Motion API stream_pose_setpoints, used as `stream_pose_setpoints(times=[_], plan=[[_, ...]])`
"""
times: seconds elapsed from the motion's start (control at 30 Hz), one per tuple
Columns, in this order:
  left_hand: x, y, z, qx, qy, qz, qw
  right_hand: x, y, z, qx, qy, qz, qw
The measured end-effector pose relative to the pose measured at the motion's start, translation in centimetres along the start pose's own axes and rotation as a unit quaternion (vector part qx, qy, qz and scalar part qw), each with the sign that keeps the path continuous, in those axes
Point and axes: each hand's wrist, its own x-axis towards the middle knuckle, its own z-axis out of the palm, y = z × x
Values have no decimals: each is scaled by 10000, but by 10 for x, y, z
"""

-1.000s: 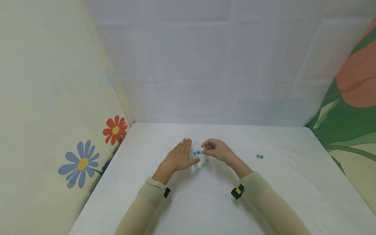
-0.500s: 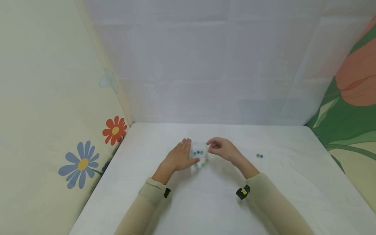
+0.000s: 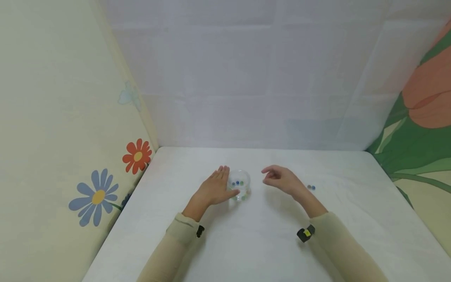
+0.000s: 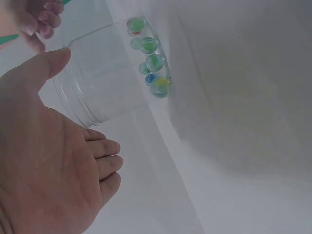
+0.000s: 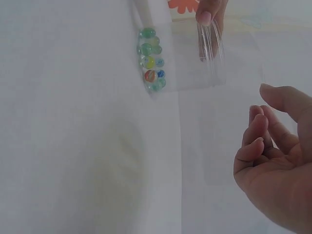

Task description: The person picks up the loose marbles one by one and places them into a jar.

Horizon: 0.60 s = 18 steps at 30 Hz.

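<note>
A clear jar (image 3: pixel 244 174) stands upright on the white-covered table. Several glass marbles (image 4: pixel 155 62), mostly green with some blue, yellow and orange, lie along its bottom. My left hand (image 3: pixel 214 190) rests against the jar's left side with straight fingers, its thumb at the near side of the rim. To the right of the jar, my right hand (image 3: pixel 283 180) hovers over the table. In the right wrist view its fingers (image 5: pixel 257 130) are loosely bent, with a gap to the thumb and nothing held.
Two small marbles (image 3: pixel 311 187), one brownish and one blue, lie on the table (image 3: pixel 246 243) beyond the right hand. A white cloth backdrop (image 3: pixel 225 78) rises behind the table. Flower-patterned panels flank both sides.
My right hand has moved right, from over the jar's mouth to a spot between the jar and the two loose marbles. The left hand and jar have stayed put.
</note>
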Motion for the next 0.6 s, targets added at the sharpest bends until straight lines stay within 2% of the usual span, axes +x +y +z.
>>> stream_pose_setpoints(times=[0.27,0.6], plan=[[-1,0,-1,3,-2,47,10000,-12,17,-13,6,-59,-142,9999],[1,-2,2,89,-34,22,10000,-31,36,-44,-540,-334,27,9980]])
